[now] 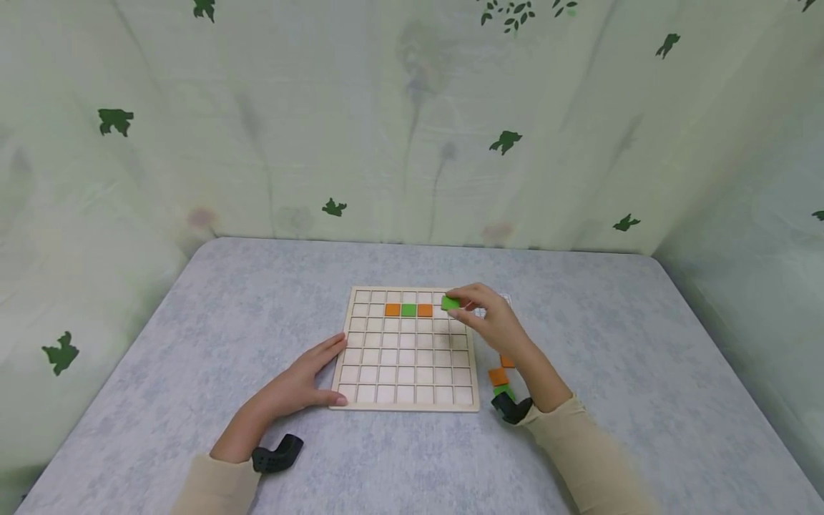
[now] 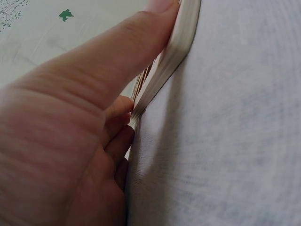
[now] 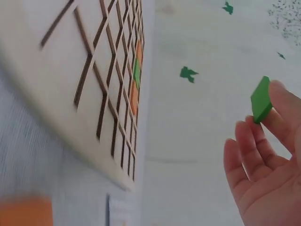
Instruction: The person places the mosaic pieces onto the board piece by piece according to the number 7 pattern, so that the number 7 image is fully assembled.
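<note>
A square wooden grid board (image 1: pixel 395 357) lies flat on the table. In its second row from the far side sit two orange tiles (image 1: pixel 393 310) with a green tile (image 1: pixel 408 310) between them. Over the board's far right part, my right hand (image 1: pixel 492 318) pinches another green tile (image 3: pixel 261 100) between thumb and fingertips, held above the cells. My left hand (image 1: pixel 299 379) rests against the board's left edge. Its thumb (image 2: pixel 136 40) lies on the near left corner, and the other fingers touch the side farther up.
Loose orange tiles (image 1: pixel 498 376) and a green tile (image 1: pixel 503 391) lie on the table right of the board, partly hidden by the right wrist. Beyond the right hand, a printed sheet (image 1: pixel 506 297) shows in part. A patterned curtain (image 1: pixel 412 143) hangs behind the table (image 1: pixel 290 275).
</note>
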`<state>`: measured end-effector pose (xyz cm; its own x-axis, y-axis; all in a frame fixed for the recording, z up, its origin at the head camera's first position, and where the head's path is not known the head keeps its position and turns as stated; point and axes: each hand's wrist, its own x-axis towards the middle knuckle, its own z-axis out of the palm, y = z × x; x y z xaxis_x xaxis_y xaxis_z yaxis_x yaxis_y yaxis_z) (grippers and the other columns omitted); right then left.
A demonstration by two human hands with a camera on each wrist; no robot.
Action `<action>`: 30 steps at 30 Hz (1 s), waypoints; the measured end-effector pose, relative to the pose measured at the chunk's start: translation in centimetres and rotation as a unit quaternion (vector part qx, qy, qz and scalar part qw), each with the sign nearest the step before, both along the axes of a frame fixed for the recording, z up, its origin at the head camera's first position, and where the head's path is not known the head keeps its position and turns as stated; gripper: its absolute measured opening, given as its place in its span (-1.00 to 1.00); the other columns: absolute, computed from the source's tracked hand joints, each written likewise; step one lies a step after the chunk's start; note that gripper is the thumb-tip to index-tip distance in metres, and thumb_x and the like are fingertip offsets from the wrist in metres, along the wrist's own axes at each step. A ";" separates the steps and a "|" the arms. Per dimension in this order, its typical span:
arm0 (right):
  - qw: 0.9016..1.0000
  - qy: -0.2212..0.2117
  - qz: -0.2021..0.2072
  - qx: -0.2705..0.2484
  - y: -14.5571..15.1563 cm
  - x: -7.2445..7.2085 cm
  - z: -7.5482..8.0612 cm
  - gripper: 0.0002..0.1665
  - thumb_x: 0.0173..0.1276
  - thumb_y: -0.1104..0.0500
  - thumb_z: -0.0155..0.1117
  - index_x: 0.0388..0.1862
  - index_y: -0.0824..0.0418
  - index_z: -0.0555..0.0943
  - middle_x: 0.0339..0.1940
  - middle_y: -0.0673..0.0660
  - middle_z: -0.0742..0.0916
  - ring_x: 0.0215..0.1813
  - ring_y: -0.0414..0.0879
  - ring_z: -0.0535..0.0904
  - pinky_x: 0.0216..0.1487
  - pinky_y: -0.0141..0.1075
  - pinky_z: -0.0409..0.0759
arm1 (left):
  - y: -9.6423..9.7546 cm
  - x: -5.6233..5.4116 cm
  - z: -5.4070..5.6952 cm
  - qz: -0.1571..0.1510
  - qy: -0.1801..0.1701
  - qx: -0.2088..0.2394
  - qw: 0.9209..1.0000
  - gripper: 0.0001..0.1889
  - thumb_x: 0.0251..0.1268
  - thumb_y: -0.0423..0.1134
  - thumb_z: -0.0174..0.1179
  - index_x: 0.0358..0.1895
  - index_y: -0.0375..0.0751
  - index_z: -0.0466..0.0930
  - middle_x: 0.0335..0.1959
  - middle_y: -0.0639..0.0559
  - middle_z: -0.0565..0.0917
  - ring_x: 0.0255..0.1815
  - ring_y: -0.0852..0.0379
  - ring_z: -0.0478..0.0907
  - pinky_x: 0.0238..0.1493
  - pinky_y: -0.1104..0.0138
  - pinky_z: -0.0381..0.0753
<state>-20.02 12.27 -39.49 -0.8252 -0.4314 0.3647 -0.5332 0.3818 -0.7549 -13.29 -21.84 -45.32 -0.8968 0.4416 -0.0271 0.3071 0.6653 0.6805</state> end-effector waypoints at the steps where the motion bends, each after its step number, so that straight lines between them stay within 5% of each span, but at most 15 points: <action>1: 1.000 -0.005 -0.002 -0.008 -0.6 -0.4 -0.2 -0.62 0.20 0.18 0.25 0.02 0.21 0.57 -0.10 0.08 0.58 -0.17 -0.09 0.47 -0.15 -0.19 0.49 | 0.0 0.0 0.0 0.001 -0.001 0.000 1.000 0.07 -0.20 0.16 0.35 0.38 -0.27 0.02 0.40 -0.12 0.00 0.37 -0.16 -0.10 0.22 -0.07 0.01; 8: 0.998 -0.061 -0.013 -0.012 -3.3 -2.0 -2.6 -0.60 0.19 0.22 0.26 0.01 0.31 0.54 -0.11 0.11 0.58 -0.14 -0.06 0.48 -0.12 -0.24 0.49 | -0.1 0.0 -0.2 -0.004 0.003 0.001 1.000 0.05 -0.17 0.17 0.33 0.38 -0.27 0.02 0.40 -0.13 0.00 0.37 -0.17 -0.10 0.22 -0.09 0.00; 15: 0.991 -0.125 -0.037 0.040 -3.7 -2.5 -4.8 -0.68 0.17 0.19 0.30 -0.07 0.20 0.59 -0.22 0.03 0.59 -0.22 -0.14 0.49 -0.19 -0.31 0.49 | -0.1 0.0 -0.2 -0.006 0.007 0.001 1.000 0.06 -0.19 0.17 0.33 0.38 -0.28 0.02 0.40 -0.14 0.00 0.36 -0.18 -0.10 0.22 -0.09 0.01; 24: 0.994 -0.078 -0.018 0.074 -3.7 -2.6 -5.7 -0.72 0.17 0.21 0.30 -0.11 0.18 0.61 -0.23 0.01 0.57 -0.26 -0.16 0.44 -0.25 -0.31 0.46 | 0.0 0.2 0.4 -0.003 0.002 -0.007 1.000 0.05 -0.17 0.16 0.33 0.37 -0.29 0.03 0.40 -0.15 0.00 0.36 -0.19 -0.09 0.21 -0.10 0.01; 30: 0.991 -0.088 -0.025 0.095 -4.0 -2.5 -5.6 -0.74 0.16 0.18 0.31 -0.13 0.15 0.63 -0.23 0.00 0.54 -0.26 -0.16 0.40 -0.23 -0.31 0.43 | 0.2 0.3 0.6 -0.003 0.002 -0.004 1.000 0.04 -0.17 0.14 0.34 0.37 -0.30 0.03 0.40 -0.14 0.00 0.36 -0.18 -0.09 0.22 -0.09 0.01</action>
<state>-22.52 8.29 -45.09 -0.8908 -0.4355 0.1298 -0.3770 0.5488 -0.7461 -13.02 -21.62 -44.74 -0.8939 0.4475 -0.0264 0.3148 0.6687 0.6736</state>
